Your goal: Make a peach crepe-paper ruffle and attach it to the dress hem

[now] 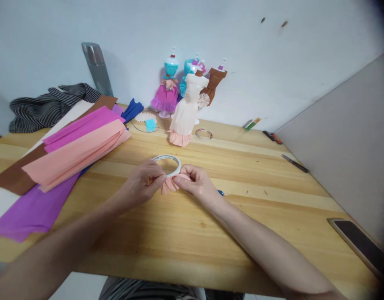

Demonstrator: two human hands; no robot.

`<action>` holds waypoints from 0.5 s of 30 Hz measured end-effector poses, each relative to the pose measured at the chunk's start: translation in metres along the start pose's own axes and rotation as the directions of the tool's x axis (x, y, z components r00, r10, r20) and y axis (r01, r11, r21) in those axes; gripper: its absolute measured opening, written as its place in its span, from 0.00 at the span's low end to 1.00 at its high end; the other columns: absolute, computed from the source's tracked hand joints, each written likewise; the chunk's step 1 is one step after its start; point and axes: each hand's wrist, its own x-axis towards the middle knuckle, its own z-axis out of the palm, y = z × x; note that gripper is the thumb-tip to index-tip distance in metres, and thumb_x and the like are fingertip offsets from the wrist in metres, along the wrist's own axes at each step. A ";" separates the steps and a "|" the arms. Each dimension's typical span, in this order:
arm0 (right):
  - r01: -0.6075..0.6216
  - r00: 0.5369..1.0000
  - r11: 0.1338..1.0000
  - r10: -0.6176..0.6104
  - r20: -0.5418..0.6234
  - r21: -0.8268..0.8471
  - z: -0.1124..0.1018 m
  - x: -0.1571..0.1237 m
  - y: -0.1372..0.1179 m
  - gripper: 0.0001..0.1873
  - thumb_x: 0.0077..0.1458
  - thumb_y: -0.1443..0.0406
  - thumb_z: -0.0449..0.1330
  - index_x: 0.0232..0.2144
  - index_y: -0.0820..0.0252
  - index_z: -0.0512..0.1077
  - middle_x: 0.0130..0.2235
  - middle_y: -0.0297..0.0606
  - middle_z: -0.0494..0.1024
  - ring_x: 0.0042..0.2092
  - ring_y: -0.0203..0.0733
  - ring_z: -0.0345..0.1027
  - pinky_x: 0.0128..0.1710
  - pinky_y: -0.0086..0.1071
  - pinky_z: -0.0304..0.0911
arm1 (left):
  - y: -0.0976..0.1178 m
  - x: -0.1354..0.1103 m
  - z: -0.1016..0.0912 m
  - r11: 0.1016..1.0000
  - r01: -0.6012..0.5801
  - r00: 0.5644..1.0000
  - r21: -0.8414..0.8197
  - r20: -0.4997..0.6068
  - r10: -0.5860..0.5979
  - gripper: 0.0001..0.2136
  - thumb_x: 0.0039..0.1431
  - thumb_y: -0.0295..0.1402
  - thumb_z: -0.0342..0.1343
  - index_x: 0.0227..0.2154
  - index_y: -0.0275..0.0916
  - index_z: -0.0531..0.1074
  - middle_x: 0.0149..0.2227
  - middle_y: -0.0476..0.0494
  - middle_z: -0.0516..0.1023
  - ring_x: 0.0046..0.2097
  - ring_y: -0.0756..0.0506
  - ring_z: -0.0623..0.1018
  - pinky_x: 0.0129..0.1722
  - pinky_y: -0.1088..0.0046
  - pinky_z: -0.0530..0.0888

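Over the middle of the table, both hands are closed on a small strip of gathered peach crepe paper (pixel 169 186). My left hand (pixel 148 180) pinches its left end, and the thumb and fingers of my right hand (pixel 194 179) pinch the right part. A white roll of tape (pixel 178 163) stands out just behind the paper, between the hands. Its near edge meets the ruffle, and the left fingers overlap its left side. Whether the tape is stuck to the paper, I cannot tell.
Crepe paper sheets (pixel 76 154) lie at left beside a striped cloth (pixel 51 106) and bottle (pixel 98 68). Small dress forms in paper dresses (pixel 185 108) stand by the wall. A second tape roll (pixel 204 136), a knife (pixel 295 163) and a phone (pixel 356 243) lie rightward.
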 end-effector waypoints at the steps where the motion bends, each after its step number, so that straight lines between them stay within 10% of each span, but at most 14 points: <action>1: 0.004 1.000 0.998 -0.003 0.018 -0.055 -0.004 0.000 -0.003 0.19 0.47 0.54 0.59 0.19 0.59 0.58 0.19 0.25 0.54 0.22 0.28 0.45 0.22 0.27 0.42 | -0.001 0.000 -0.001 1.000 0.002 1.000 0.016 0.000 -0.002 0.15 0.59 0.29 0.46 0.18 0.37 0.68 0.22 0.47 0.70 0.31 0.48 0.70 0.35 0.72 0.66; 6: 0.099 0.991 0.970 -0.117 -0.069 -0.220 -0.019 -0.002 -0.013 0.14 0.49 0.56 0.60 0.28 0.60 0.64 0.20 0.27 0.61 0.22 0.29 0.52 0.21 0.25 0.48 | 0.000 0.002 -0.010 0.996 -0.024 0.999 0.090 0.048 0.019 0.16 0.59 0.29 0.46 0.16 0.36 0.65 0.20 0.47 0.69 0.31 0.48 0.69 0.36 0.70 0.65; 9: 0.002 0.994 0.989 0.014 0.104 -0.148 -0.018 -0.001 -0.015 0.19 0.49 0.57 0.60 0.40 0.60 0.66 0.19 0.25 0.64 0.20 0.30 0.56 0.19 0.25 0.52 | 0.003 0.004 -0.013 0.993 -0.056 0.989 0.101 0.143 0.041 0.17 0.61 0.30 0.45 0.16 0.36 0.66 0.21 0.46 0.69 0.31 0.48 0.70 0.37 0.70 0.66; 15: -0.183 0.972 0.982 0.174 0.160 0.046 -0.012 0.002 -0.012 0.15 0.42 0.57 0.64 0.27 0.61 0.67 0.19 0.27 0.67 0.20 0.29 0.61 0.18 0.22 0.58 | -0.003 0.001 -0.011 0.998 0.059 0.988 -0.018 0.141 -0.056 0.12 0.59 0.37 0.50 0.27 0.36 0.73 0.35 0.41 0.77 0.42 0.44 0.74 0.45 0.67 0.69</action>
